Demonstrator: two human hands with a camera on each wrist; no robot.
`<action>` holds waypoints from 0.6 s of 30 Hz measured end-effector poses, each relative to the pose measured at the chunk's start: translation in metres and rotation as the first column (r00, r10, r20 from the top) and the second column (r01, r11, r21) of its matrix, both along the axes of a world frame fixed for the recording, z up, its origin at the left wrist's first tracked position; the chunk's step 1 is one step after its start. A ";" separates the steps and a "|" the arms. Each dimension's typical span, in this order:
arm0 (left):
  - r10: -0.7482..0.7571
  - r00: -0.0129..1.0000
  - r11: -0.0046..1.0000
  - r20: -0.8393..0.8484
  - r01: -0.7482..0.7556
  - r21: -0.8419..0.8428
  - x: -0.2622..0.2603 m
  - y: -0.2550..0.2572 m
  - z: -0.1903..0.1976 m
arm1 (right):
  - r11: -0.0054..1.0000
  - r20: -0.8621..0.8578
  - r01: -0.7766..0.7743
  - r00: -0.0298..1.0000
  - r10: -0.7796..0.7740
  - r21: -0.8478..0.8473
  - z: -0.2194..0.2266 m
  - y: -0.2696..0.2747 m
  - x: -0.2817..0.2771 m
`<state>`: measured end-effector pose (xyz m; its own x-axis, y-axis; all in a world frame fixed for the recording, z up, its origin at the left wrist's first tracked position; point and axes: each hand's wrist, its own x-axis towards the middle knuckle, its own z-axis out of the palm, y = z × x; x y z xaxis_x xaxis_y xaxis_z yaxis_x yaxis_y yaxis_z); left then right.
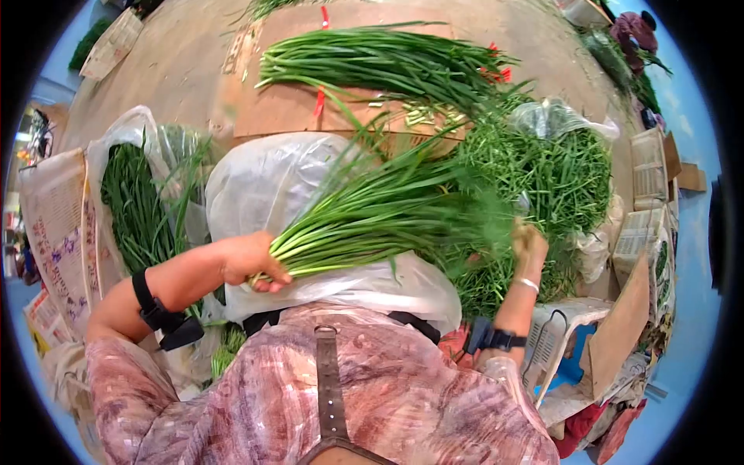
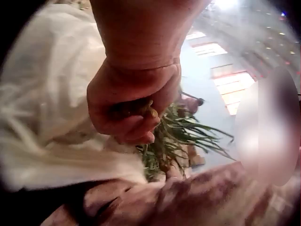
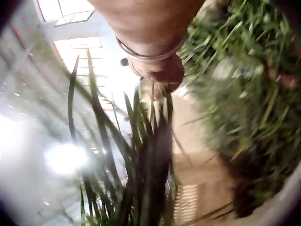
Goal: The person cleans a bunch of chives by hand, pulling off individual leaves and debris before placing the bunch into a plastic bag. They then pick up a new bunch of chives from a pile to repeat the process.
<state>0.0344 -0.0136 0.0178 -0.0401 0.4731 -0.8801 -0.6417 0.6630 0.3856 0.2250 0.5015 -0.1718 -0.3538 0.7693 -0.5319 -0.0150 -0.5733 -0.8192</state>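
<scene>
My left hand grips a bunch of long, flat-leaved green chives by its pale stem ends. The leaves fan out to the right across my lap. In the left wrist view, the curled fingers of the left hand wrap round the stems. My right hand is curled beside the leaf tips, which blur with motion there. Just above its fingers shows a small shiny thing, its kind unclear. Leaves cross below the right hand in the right wrist view, hiding much of the fingers.
A large heap of short cut leaves lies at the right. Ahead, another chive bunch rests on cardboard near red ties. An open bag of chives stands left. White plastic covers my lap; a crate stands right.
</scene>
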 end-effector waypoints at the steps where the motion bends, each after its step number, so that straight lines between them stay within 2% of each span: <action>1: 0.128 0.990 0.992 0.056 -0.128 -0.012 0.010 -0.009 0.006 | 0.964 0.420 -0.247 0.889 0.185 0.098 0.007 -0.018 0.015; 2: 0.154 0.986 0.988 0.070 -0.152 -0.034 0.016 -0.014 0.009 | 0.858 0.769 -0.508 0.578 0.273 0.076 0.019 -0.038 0.026; 3: 0.178 0.974 0.984 0.142 -0.175 -0.032 0.021 -0.017 0.012 | 0.851 0.774 -0.523 0.558 0.300 0.047 0.018 -0.048 0.032; 4: 0.192 0.960 0.981 0.203 -0.192 -0.022 0.023 -0.019 0.014 | 0.604 0.905 -0.768 0.389 0.175 0.214 0.017 -0.054 0.034; 5: 0.213 0.951 0.977 0.225 -0.215 -0.019 0.025 -0.018 0.014 | 0.259 0.961 -0.927 0.273 -0.036 0.272 0.021 -0.057 0.034; 7: 0.253 0.934 0.966 0.251 -0.258 -0.014 0.028 -0.016 0.011 | 0.112 0.810 -0.821 0.570 0.136 0.559 0.062 -0.078 0.000; 9: 0.294 0.915 0.953 0.276 -0.303 -0.010 0.029 -0.015 0.011 | 0.275 0.643 -0.745 0.665 0.379 0.608 0.150 -0.137 -0.047; 10: 0.287 0.906 0.952 0.311 -0.306 0.014 0.030 -0.014 0.013 | 0.178 0.507 -0.655 0.705 0.496 0.735 0.162 -0.157 -0.062; 11: 0.280 0.896 0.949 0.345 -0.312 0.039 0.031 -0.013 0.014 | 0.051 0.437 -0.597 0.640 0.632 0.801 0.179 -0.179 -0.075; 12: 0.283 0.896 0.948 0.342 -0.315 0.041 0.032 -0.015 0.012 | -0.128 0.397 -0.466 0.541 0.741 0.875 0.187 -0.202 -0.087; 13: 0.315 0.887 0.936 0.339 -0.349 0.044 0.035 -0.018 0.007 | -0.167 0.323 -0.374 0.403 0.856 0.912 0.195 -0.228 -0.096; 14: 0.344 0.877 0.924 0.336 -0.381 0.048 0.037 -0.019 0.004 | -0.251 0.358 -0.367 0.261 0.897 0.896 0.199 -0.254 -0.097; 16: 0.336 0.865 0.917 0.372 -0.390 0.079 0.039 -0.020 0.005 | -0.257 0.279 -0.267 0.049 0.959 0.929 0.198 -0.293 -0.104; 18: 0.324 0.851 0.912 0.413 -0.398 0.105 0.039 -0.022 0.007 | -0.370 0.396 -0.193 0.114 0.911 0.909 0.160 -0.291 -0.111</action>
